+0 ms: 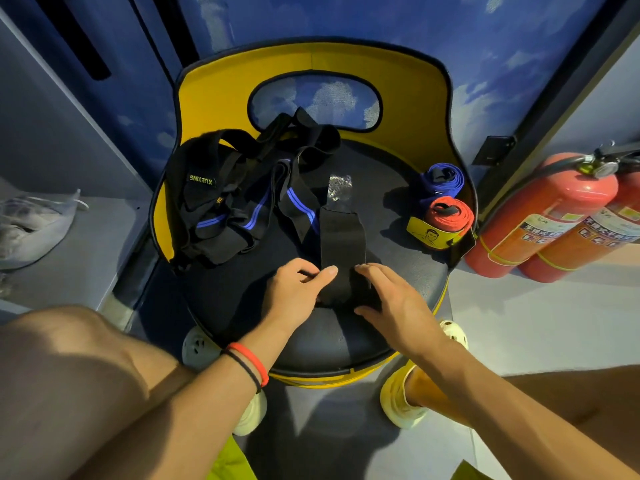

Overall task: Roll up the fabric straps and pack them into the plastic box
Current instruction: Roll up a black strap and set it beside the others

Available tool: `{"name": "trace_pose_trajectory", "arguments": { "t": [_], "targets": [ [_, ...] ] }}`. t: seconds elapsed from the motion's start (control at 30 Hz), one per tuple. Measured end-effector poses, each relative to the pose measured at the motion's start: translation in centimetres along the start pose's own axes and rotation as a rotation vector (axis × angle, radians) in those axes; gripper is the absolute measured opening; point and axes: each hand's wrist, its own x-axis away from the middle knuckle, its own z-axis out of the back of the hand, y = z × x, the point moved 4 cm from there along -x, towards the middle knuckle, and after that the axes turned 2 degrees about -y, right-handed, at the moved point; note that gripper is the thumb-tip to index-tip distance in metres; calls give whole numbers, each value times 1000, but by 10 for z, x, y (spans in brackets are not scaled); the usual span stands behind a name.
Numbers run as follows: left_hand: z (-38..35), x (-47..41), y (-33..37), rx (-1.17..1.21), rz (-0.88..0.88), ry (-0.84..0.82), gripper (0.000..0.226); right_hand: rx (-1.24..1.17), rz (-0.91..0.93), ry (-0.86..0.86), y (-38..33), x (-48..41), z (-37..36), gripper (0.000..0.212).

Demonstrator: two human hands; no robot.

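Observation:
A black fabric strap [341,237] lies stretched toward me on the dark seat of a yellow chair [214,95], with a grey patch at its far end. My left hand [298,292] grips the strap's near end from the left, thumb on top. From the right, my right hand [391,299] grips the same near end, which looks partly rolled. A tangle of black straps with blue stripes [239,202] lies on the seat's left half. A rolled blue strap [441,178] and a rolled red strap [450,216] with a yellow label sit at the seat's right edge. No plastic box is in view.
Two red fire extinguishers [554,220] stand on the floor right of the chair. A grey cloth [34,226] lies on a ledge to the left. My knees and pale shoes [401,403] are below the seat's front edge. A blue cloud-patterned wall is behind.

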Motion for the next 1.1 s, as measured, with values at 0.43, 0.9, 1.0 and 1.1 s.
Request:
{"name": "trace_pose_trajectory", "arguments": {
  "t": [0.43,0.9,1.0,1.1],
  "targets": [
    [-1,-1,-7,35,-17,-185,45,-124,-91,-141,14,-23,14,60],
    [-4,16,-7,-91,-2,-297,40,-206,-150,-342,25,-13,21,57],
    [-5,13,-4,-89,31,-269,57,-44,-4,-100,8,-10,19,39],
    [-5,8,-2,-100,75,-265,54,163,196,104,-16,-2,15,28]
  ]
}}
